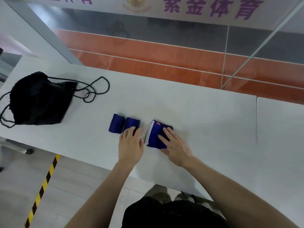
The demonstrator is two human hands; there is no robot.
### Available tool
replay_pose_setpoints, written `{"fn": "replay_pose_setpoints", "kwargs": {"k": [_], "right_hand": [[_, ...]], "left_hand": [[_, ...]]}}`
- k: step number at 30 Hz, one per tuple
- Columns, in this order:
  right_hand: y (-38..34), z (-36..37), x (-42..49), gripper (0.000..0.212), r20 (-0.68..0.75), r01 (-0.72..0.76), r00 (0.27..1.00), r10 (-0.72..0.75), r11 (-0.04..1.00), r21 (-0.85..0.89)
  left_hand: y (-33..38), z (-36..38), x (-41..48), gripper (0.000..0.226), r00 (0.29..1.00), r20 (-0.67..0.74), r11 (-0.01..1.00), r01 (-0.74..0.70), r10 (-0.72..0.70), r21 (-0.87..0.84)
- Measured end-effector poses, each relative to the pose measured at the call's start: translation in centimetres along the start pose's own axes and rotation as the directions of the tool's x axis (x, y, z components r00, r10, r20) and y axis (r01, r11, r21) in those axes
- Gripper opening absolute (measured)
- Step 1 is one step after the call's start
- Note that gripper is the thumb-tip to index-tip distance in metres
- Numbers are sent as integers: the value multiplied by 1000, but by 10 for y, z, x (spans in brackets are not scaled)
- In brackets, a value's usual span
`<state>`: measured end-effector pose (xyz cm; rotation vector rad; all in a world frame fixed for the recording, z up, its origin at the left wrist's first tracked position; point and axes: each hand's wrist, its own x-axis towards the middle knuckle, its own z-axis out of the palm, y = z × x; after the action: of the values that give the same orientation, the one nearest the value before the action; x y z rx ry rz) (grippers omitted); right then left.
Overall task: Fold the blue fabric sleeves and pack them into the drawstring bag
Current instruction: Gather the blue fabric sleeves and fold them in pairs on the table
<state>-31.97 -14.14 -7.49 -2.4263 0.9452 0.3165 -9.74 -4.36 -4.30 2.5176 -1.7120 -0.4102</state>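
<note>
Three folded blue fabric sleeves lie in a row on the white table (pixel 205 112). The leftmost sleeve (pixel 115 123) lies untouched. My left hand (pixel 130 143) rests with straight fingers on the near edge of the middle sleeve (pixel 132 123). My right hand (pixel 175 143) presses flat on the larger folded sleeve (pixel 155 136), which shows a white edge and a small red mark. The black drawstring bag (pixel 39 100) lies at the table's left end, its cords (pixel 97 88) looped loosely toward the sleeves.
The table's near edge runs diagonally just below my hands. A seam splits the tabletop at the right (pixel 256 119). Black-and-yellow floor tape (pixel 44 188) crosses the floor at lower left. An orange and grey wall stands behind the table.
</note>
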Motion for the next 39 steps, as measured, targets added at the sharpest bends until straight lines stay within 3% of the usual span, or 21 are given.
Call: {"fn": "replay_pose_setpoints", "kwargs": {"k": [5, 12, 15, 18, 21, 24, 27, 32, 36, 39], "right_hand": [[-21, 0, 20, 64, 27, 4, 1000, 0, 994, -114], [-45, -19, 43, 69, 108, -61, 991, 83, 979, -196], [-44, -31, 37, 70, 126, -54, 989, 74, 987, -154], [-29, -48, 13, 62, 93, -59, 993, 67, 995, -80], [4, -60, -29, 52, 67, -224, 973, 223, 974, 19], [48, -63, -87, 46, 36, -411, 912, 409, 909, 67], [90, -57, -158, 46, -3, -558, 827, 563, 821, 120], [150, -41, -286, 46, -76, -720, 649, 757, 644, 259], [195, -25, -393, 49, -133, -768, 546, 827, 558, 313], [232, -17, -471, 48, -163, -783, 525, 835, 549, 291]], "left_hand": [[-35, 1, 3, 56, 987, 156, 997, -48, 38, 61], [-24, -13, 8, 51, 992, 64, 994, -109, 108, 14], [-3, -13, 3, 42, 968, 64, 970, -243, 242, 8], [11, -13, 5, 34, 973, 116, 979, -205, 201, 22], [31, -16, 13, 28, 974, 119, 980, -196, 191, 29], [71, -21, 25, 29, 952, 123, 958, -285, 279, 34], [131, -19, 34, 34, 864, 234, 881, -470, 445, 59], [254, 9, 16, 42, 633, 385, 639, -758, 671, 132], [358, 42, -32, 42, 519, 411, 502, -850, 750, 157], [441, 67, -80, 42, 482, 435, 454, -874, 761, 175]]}}
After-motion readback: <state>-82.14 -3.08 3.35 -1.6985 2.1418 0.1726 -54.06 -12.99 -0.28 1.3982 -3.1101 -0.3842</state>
